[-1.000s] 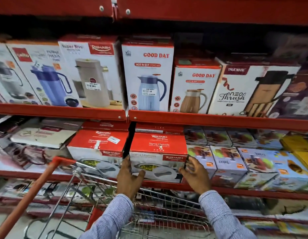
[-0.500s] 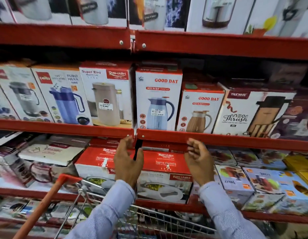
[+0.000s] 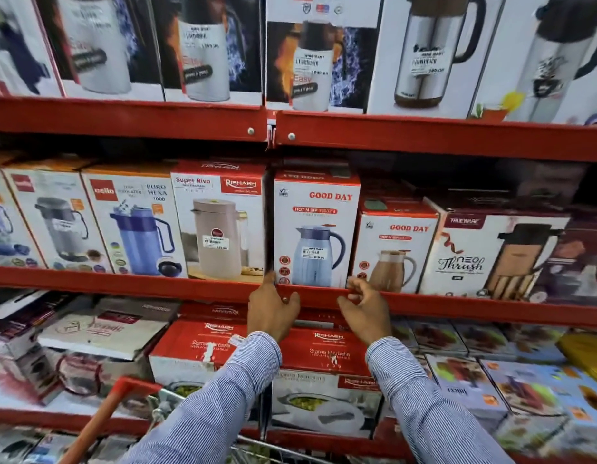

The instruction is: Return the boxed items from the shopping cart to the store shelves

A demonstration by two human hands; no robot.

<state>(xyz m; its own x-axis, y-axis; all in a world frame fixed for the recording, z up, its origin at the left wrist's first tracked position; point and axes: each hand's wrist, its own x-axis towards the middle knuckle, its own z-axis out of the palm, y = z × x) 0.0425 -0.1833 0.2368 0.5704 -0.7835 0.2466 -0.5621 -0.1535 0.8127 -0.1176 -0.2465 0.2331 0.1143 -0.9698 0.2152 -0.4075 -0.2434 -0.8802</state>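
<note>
My left hand (image 3: 272,311) lies against the red edge of the middle shelf (image 3: 457,308), one fingertip touching the lower left corner of the white and red Good Day box (image 3: 315,229) with a blue jug printed on it. At that box's lower right corner is my right hand (image 3: 364,311), fingers loosely curled and holding nothing. The box stands upright on the shelf. Below my wrists, a red and white Rishabh Sigma Marbella box (image 3: 323,354) rests on the lower shelf beside a matching one (image 3: 196,346). The cart's (image 3: 99,420) red handle and wire rim show at the bottom; its contents are hidden.
Boxed jugs crowd the middle shelf: a Super Riva box (image 3: 220,222) to the left, a smaller Good Day box (image 3: 395,249) and a Neo Thrush box (image 3: 484,256) to the right. Flask boxes (image 3: 310,55) line the top shelf. Small colourful boxes (image 3: 464,380) fill the lower right.
Both hands left the Sigma Marbella box on the lower shelf and rose to the middle shelf's edge under the Good Day box. The view tilted upward, revealing the top shelf.
</note>
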